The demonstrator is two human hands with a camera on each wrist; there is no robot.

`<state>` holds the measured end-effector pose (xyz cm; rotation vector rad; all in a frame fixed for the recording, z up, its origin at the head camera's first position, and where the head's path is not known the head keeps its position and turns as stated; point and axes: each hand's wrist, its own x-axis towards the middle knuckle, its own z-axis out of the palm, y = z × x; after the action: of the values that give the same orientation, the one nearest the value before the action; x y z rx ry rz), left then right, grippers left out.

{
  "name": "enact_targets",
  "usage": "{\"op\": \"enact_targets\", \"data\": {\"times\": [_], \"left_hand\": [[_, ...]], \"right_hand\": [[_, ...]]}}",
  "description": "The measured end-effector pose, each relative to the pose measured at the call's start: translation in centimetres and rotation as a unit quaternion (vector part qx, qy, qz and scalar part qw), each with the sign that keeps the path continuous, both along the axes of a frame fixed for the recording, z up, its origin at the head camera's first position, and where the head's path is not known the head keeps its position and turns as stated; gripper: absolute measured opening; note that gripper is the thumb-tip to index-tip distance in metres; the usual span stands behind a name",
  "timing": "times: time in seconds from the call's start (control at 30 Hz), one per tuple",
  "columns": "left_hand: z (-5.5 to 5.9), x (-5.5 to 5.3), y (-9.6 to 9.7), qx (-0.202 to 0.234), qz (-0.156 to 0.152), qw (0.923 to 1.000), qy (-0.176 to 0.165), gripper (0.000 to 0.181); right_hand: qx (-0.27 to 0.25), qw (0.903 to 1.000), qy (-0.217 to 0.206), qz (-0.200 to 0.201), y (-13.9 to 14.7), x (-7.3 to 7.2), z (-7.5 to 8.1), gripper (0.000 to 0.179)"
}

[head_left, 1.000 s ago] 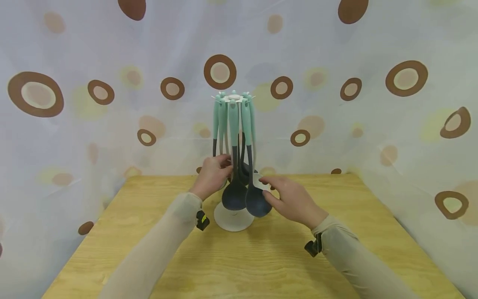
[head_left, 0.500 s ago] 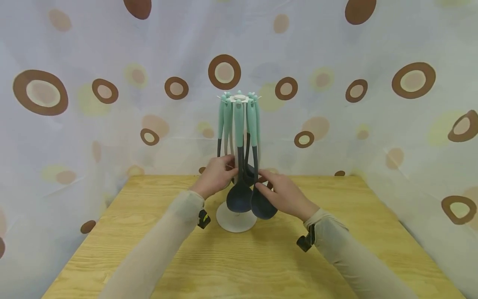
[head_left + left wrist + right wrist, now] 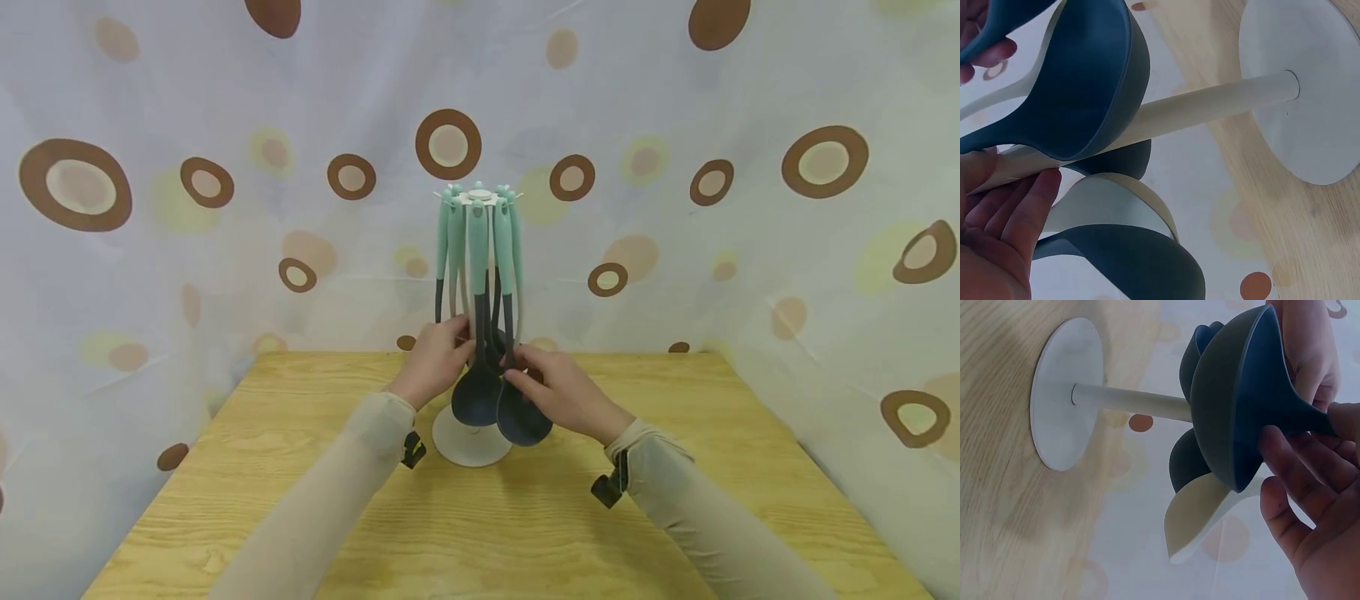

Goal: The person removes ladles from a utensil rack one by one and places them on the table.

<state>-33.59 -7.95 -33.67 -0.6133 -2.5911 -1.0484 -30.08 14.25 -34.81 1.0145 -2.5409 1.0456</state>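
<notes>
A white utensil stand (image 3: 472, 450) rises mid-table, hung with ladles and other utensils with mint handles. My left hand (image 3: 431, 357) grips the stand's pole; in the left wrist view the thumb lies over the pole (image 3: 1210, 112) and the fingers lie under it. Just beside that hand hangs one dark ladle (image 3: 477, 398). With thumb and fingers, my right hand (image 3: 573, 396) pinches the neck of the front right dark ladle (image 3: 523, 422). Its bowl (image 3: 1222, 400) tilts in the right wrist view, and the handle's top remains at the rack.
A pale utensil (image 3: 1194, 515) and more dark ones hang around the pole behind the front ladles. The stand's round base sits on a wooden table (image 3: 450, 533). Behind stands a spotted cloth backdrop (image 3: 480, 75).
My right hand has moved left from the ladle's bowl edge and closed on its neck. My left hand has stayed at the pole. The head view has shifted slightly.
</notes>
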Motion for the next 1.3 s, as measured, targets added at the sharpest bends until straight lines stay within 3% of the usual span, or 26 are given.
{"op": "enact_targets", "data": {"times": [0.47,0.67,0.8,1.0,1.3], "left_hand": [[0.3,0.0,0.3,-0.011,-0.006,0.9999,0.001,0.011],[0.3,-0.2,0.3,-0.01,-0.009,0.9997,-0.02,0.01],[0.3,-0.2,0.1,-0.019,0.005,0.9997,-0.013,0.008],[0.3,-0.2,0.4,-0.027,0.001,0.9996,-0.005,0.009],[0.2,-0.1,0.1,-0.016,0.0,0.9999,-0.004,0.007]], "right_hand": [[-0.014,0.9994,0.029,-0.009,0.8,1.0,0.1,0.015],[0.003,0.9991,0.036,-0.023,2.2,1.9,0.7,0.012],[0.014,0.9983,0.038,-0.042,3.7,2.1,1.0,0.015],[0.02,0.9952,0.054,-0.079,7.4,2.1,0.8,0.015],[0.046,0.9888,0.067,-0.126,12.2,1.0,0.2,0.015]]}}
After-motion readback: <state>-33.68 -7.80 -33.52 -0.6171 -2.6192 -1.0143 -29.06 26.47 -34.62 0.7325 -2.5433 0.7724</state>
